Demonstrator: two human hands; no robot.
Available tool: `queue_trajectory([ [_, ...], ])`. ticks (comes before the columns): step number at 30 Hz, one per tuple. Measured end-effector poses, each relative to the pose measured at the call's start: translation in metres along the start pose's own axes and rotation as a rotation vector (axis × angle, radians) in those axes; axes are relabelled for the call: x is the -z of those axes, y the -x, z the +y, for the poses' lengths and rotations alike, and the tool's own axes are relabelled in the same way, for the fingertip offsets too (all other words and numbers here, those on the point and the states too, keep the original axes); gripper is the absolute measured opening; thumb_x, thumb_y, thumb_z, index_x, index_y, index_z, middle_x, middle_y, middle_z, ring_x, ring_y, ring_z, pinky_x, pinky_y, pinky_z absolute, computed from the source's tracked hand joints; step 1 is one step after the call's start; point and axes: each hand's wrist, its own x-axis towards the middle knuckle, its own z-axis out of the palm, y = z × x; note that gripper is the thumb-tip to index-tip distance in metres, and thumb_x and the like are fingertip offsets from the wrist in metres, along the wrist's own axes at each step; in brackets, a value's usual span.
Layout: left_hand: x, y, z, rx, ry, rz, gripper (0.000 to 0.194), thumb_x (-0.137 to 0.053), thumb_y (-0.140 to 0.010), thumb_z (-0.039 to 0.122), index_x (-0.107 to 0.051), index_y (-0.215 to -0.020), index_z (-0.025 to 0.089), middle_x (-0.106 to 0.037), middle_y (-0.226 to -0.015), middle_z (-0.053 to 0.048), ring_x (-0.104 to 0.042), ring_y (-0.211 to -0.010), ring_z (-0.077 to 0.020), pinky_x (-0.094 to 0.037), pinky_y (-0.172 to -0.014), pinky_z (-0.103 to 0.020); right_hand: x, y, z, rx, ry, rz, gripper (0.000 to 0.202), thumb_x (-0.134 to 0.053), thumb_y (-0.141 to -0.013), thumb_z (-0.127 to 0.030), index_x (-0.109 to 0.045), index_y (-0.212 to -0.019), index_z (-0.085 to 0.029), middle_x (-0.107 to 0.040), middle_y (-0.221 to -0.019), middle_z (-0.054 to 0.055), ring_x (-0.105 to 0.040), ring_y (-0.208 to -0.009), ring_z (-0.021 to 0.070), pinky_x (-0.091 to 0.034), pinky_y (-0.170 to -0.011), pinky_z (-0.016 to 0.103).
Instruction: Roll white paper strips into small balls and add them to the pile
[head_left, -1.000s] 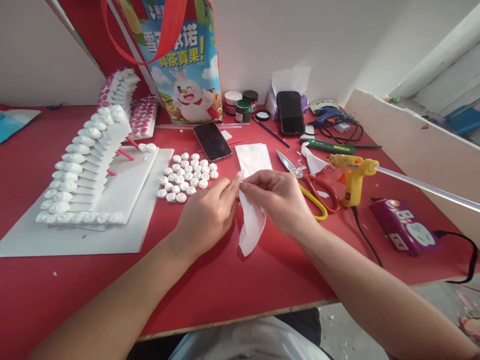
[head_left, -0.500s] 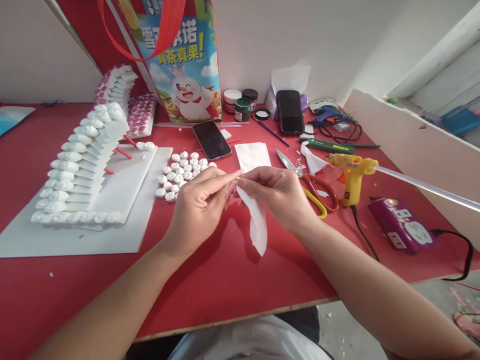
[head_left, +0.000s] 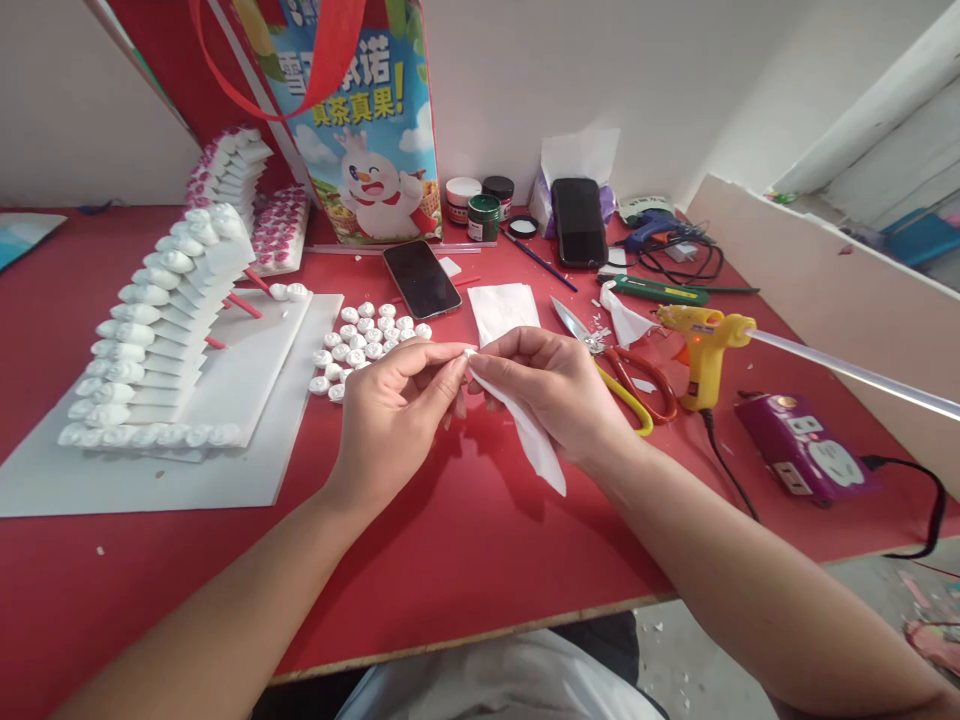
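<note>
A white paper strip [head_left: 529, 432] hangs down to the right from between my fingertips, its upper end bunched into a small white tip. My left hand [head_left: 397, 410] pinches that tip between thumb and index finger. My right hand [head_left: 551, 385] pinches the strip just beside it, fingertips nearly touching those of the left. Behind the hands lies a stack of white paper sheets [head_left: 504, 308]. Several small white rolled rosettes [head_left: 356, 340] are grouped by my left hand. Further left, a stepped white piece edged with rosettes [head_left: 169, 320] stands on white boards [head_left: 289, 450].
Scissors [head_left: 641, 385], a yellow glue gun [head_left: 703, 350] and a purple power strip [head_left: 806, 450] lie right on the red table [head_left: 480, 590]. Behind are a phone [head_left: 422, 280], another phone [head_left: 579, 222], paint jars [head_left: 484, 217], a green cutter [head_left: 652, 290] and a printed bag [head_left: 367, 130].
The hanging strip has swung to the right and up, closer under my right hand. A small white tip now shows between my fingertips, and both hands have shifted slightly.
</note>
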Motion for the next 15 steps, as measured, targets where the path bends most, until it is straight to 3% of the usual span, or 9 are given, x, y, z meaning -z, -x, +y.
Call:
queue_trajectory([
  [2,-0.002,0.001,0.002,0.021,0.017,0.008,0.01,-0.068,-0.094,0.019,-0.078,-0.094,0.017,-0.063,-0.069,0.004,-0.055,-0.051,-0.0055,-0.047,-0.051,-0.019,-0.002,0.003,0.006,0.181,0.273,0.096,0.02,-0.074,-0.081,-0.031,-0.062,-0.074,-0.018,-0.068,-0.068,0.001,-0.06,-0.062,0.0124,-0.046,-0.06,0.026],
  [5,-0.004,0.003,0.003,-0.056,-0.024,0.027,0.01,-0.069,-0.092,0.016,-0.079,-0.092,0.017,-0.064,-0.073,0.002,-0.056,-0.054,-0.0056,-0.047,-0.052,-0.019,-0.004,0.008,0.011,0.464,0.703,0.22,0.013,-0.064,-0.083,-0.021,-0.059,-0.071,-0.019,-0.063,-0.065,-0.001,-0.053,-0.059,0.0112,-0.039,-0.058,0.026],
  [7,-0.004,0.002,0.002,-0.108,-0.044,0.033,0.01,-0.069,-0.092,0.014,-0.079,-0.092,0.017,-0.065,-0.077,0.001,-0.058,-0.058,-0.006,-0.048,-0.055,-0.02,-0.003,0.01,0.009,0.517,0.786,0.223,0.011,-0.062,-0.083,-0.02,-0.059,-0.073,-0.02,-0.063,-0.066,0.0,-0.054,-0.061,0.0119,-0.039,-0.06,0.026],
  [9,-0.002,0.001,-0.001,-0.087,-0.009,0.023,0.011,-0.069,-0.092,0.015,-0.079,-0.094,0.019,-0.064,-0.076,0.001,-0.057,-0.059,-0.0065,-0.047,-0.056,-0.021,0.0,0.008,0.002,0.377,0.619,0.157,0.01,-0.063,-0.087,-0.026,-0.063,-0.079,-0.02,-0.068,-0.072,0.002,-0.06,-0.065,0.0139,-0.044,-0.061,0.026],
  [12,0.003,-0.003,-0.005,0.021,0.114,0.022,0.013,-0.07,-0.092,0.018,-0.08,-0.098,0.022,-0.061,-0.071,0.002,-0.054,-0.056,-0.0074,-0.044,-0.054,-0.023,0.008,0.003,-0.01,-0.046,0.118,-0.021,0.022,-0.062,-0.094,-0.039,-0.065,-0.085,-0.02,-0.074,-0.079,0.005,-0.069,-0.067,0.0182,-0.052,-0.061,0.028],
  [15,0.008,-0.006,-0.008,0.091,0.197,0.029,0.011,-0.073,-0.09,0.019,-0.081,-0.097,0.023,-0.063,-0.073,0.001,-0.052,-0.056,-0.0076,-0.042,-0.054,-0.024,0.013,-0.003,-0.016,-0.314,-0.185,-0.189,0.026,-0.059,-0.097,-0.036,-0.069,-0.084,-0.016,-0.076,-0.081,0.009,-0.072,-0.066,0.0188,-0.059,-0.068,0.031],
])
